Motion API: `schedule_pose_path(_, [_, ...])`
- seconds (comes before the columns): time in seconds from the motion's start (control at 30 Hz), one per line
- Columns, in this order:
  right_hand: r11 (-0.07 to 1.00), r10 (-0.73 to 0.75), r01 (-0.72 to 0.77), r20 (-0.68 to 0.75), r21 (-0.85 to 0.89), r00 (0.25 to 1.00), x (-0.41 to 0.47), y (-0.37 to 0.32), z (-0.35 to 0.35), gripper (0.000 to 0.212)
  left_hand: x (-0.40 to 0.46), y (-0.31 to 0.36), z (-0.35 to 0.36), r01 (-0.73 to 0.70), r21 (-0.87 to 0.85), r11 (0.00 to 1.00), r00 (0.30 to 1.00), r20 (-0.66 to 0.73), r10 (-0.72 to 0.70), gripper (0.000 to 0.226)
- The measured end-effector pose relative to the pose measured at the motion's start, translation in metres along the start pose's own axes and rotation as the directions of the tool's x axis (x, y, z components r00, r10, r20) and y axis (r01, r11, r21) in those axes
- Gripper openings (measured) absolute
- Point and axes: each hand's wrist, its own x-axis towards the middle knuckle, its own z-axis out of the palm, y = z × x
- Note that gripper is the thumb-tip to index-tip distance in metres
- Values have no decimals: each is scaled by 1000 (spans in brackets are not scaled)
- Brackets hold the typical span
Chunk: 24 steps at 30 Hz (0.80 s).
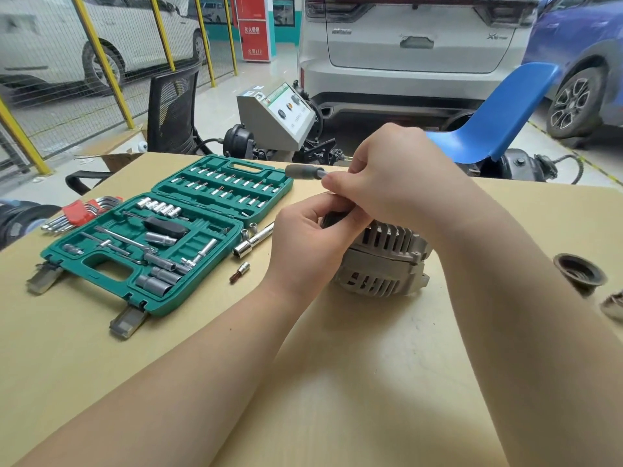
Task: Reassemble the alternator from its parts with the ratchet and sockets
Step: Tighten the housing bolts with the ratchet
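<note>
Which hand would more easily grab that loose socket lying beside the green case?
Left, probably. The left hand is nearer the loose socket, though it grips the alternator. The right hand holds the ratchet.

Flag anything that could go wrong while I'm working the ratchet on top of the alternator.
1. The alternator sits loose on the table, steadied only by the left hand; a hard pull could tip or slide it.
2. The right hand holds the ratchet near its head, so it may slip off.
3. Loose sockets beside the case could be knocked away.
</note>
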Motion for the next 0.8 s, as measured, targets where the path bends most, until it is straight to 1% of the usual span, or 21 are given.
schedule_pose_path(0.13, [999,-8,6,59,32,998,1,12,-10,47,-1,0,3,-16,5,1000,1000,16,16,15])
schedule_pose_path(0.27, [996,46,-54,107,68,993,2,18,-17,54,-1,0,3,-19,15,1000,1000,14,19,19])
schedule_pose_path(0.33, [992,66,-81,143,101,988,2,19,-17,53,-2,2,3,-15,18,1000,1000,10,15,20])
schedule_pose_path(0.4, [988,63,-86,173,131,983,2,20,-18,47,-2,4,3,-14,29,999,1000,22,13,20])
schedule_pose_path(0.53, [990,17,-45,202,133,979,0,19,-20,33,-5,10,6,9,51,999,1000,15,-9,18])
schedule_pose_path(0.63, [990,-7,-21,202,136,979,-1,21,-21,29,-5,15,9,33,61,998,999,5,-33,21])
schedule_pose_path(0.7, [991,-34,7,202,132,979,-2,23,-22,29,-4,17,10,38,51,998,999,-2,-38,19])
schedule_pose_path(0.8, [979,-159,118,256,167,954,-3,28,-27,21,-2,17,10,28,39,999,999,19,-29,13])
